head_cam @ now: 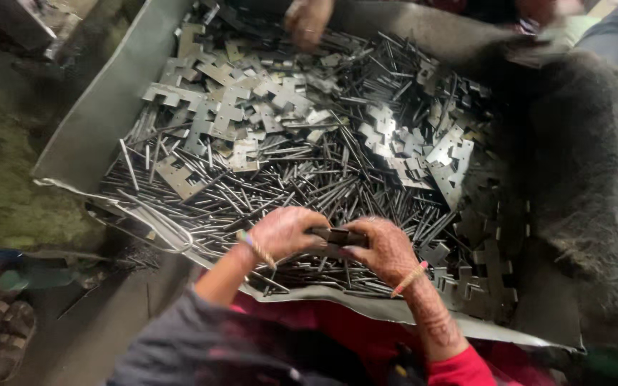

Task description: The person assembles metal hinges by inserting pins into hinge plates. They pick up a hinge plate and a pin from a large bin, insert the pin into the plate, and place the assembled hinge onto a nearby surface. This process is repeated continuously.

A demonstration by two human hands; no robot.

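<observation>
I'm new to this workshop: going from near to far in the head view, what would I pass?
Red clothing → the person's left hand and right hand on a dark metal piece → thin metal rods → notched flat plates → another person's hand.

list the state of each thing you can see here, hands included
left hand: closed on one end of a small dark metal piece
right hand: closed on the other end of it
small dark metal piece: held between both hands, above the pile
metal rods: loose, heaped in a tangle
notched flat plates: loose, scattered over the rods
metal tray: full
another person's hand: reaching into the far side of the pile
</observation>
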